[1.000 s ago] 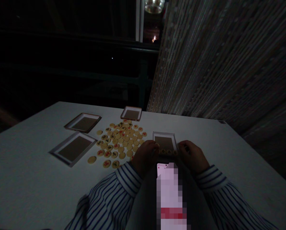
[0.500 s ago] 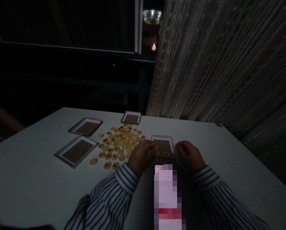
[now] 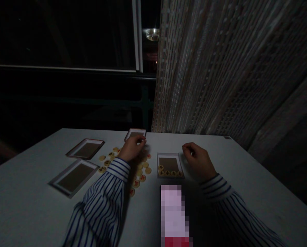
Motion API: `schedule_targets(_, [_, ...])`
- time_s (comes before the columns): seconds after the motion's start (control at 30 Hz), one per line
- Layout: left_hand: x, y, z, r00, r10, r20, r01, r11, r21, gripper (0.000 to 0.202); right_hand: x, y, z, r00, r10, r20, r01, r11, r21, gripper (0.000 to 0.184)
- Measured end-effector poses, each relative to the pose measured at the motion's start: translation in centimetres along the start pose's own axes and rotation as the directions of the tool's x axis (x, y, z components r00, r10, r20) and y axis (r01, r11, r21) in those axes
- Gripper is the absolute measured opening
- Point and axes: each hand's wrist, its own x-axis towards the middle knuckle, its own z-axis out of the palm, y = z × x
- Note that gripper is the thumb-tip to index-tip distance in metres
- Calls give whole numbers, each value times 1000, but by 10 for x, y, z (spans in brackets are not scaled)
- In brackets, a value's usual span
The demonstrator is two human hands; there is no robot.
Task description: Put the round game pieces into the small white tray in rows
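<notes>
My left hand (image 3: 131,148) hangs over the far part of a spread of round wooden Chinese chess pieces (image 3: 139,172), its fingers bent together; what they hold, if anything, is hidden. The pieces carry red or black characters or show plain faces. My right hand (image 3: 199,160) is curled into a loose fist just right of the near tray (image 3: 157,158); its inside cannot be seen. In that tray, several black-marked pieces (image 3: 168,173) form a row along the near edge. One more black-marked piece (image 3: 161,167) sits above the row's left end.
Two shallow trays, one brown-rimmed (image 3: 102,145) and one grey-rimmed (image 3: 66,192), lie left of the pieces. Another tray (image 3: 140,130) is behind my left hand. A lit phone (image 3: 171,209), blurred out, is at the front. A string curtain (image 3: 179,85) hangs beyond the white table (image 3: 235,161).
My left hand has moved from the near tray leftward and away over the loose pieces. A piece now shows above the row's left end. My right hand stays beside the tray. The view has shifted.
</notes>
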Motion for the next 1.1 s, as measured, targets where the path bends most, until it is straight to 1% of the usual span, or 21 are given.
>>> schedule_targets(0.1, [9, -11, 7, 999, 26, 35, -28, 999, 41, 30, 8, -5, 1, 999, -30, 20, 30, 1000, -7, 19])
schedule_targets(0.23, [8, -20, 11, 994, 45, 99, -57, 991, 123, 30, 21, -9, 8, 994, -65, 91, 69, 997, -39, 20])
schedule_targets(0.33, [6, -24, 11, 986, 55, 159, -84, 979, 187, 29, 34, -13, 19, 980, -88, 176, 102, 992, -74, 21])
schedule_targets(0.47, [5, -29, 14, 977, 53, 207, -105, 962, 251, 24, 47, -20, 39, 949, -106, 295, 155, 977, -145, 25])
schedule_targets(0.6, [4, -34, 19, 973, 58, 222, -122, 950, 287, 22, 50, -23, 53, 927, -126, 353, 210, 955, -212, 27])
schedule_targets(0.73, [4, -35, 20, 967, 68, 247, -140, 948, 284, 20, 50, -22, 55, 916, -124, 382, 233, 938, -256, 27])
schedule_targets(0.8, [4, -35, 17, 963, 76, 259, -149, 949, 278, 22, 49, -22, 54, 912, -127, 389, 240, 937, -255, 27])
schedule_targets(0.9, [6, -34, 5, 967, 65, 247, -134, 952, 275, 27, 48, -24, 53, 905, -133, 403, 251, 934, -254, 28])
schedule_targets(0.97, [7, -33, -6, 976, 43, 214, -102, 956, 275, 28, 47, -27, 53, 901, -137, 412, 257, 933, -253, 29])
schedule_targets(1.03, [8, -32, -19, 983, 18, 181, -70, 956, 285, 24, 47, -28, 53, 899, -138, 415, 260, 932, -253, 29])
schedule_targets(1.07, [8, -31, -26, 988, 15, 152, -58, 957, 285, 23, 46, -29, 54, 900, -139, 414, 259, 933, -251, 28])
schedule_targets(1.1, [7, -30, -33, 996, 5, 92, -31, 958, 286, 23, 46, -29, 54, 901, -139, 410, 258, 933, -250, 28])
